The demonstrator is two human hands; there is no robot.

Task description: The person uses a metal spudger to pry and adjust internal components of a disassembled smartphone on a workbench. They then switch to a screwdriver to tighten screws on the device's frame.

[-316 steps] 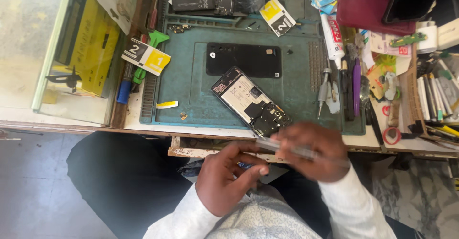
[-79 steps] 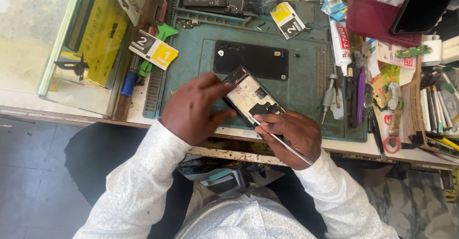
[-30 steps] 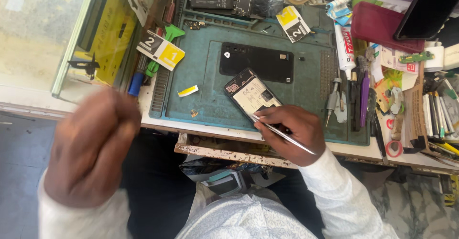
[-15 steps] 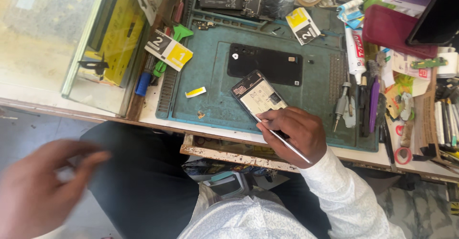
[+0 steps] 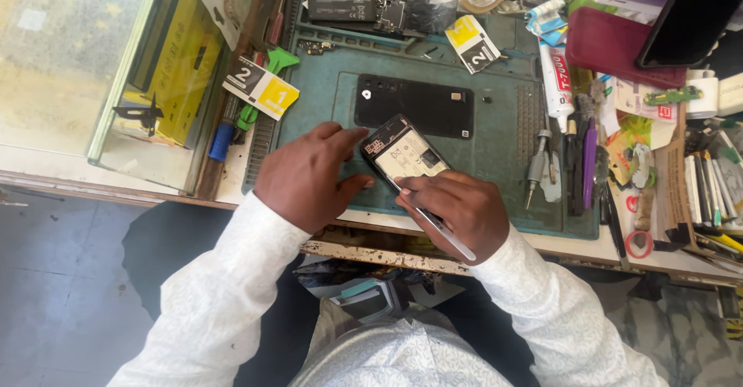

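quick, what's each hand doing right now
Left hand: open, fingertips steadying the opened phone.
Right hand: closed on thin metal tool.

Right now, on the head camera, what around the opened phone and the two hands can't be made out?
- Tip of the metal tool: hidden under the right hand, so its contact with the opened phone cannot be told.
- Phone's near end: covered by the right hand's fingers.
- Phone's inner parts: too small to identify.
- Left hand: its fingertips reach the phone's far corner; the grip itself is unclear.
- Dark slab at top right: cut by the frame edge.
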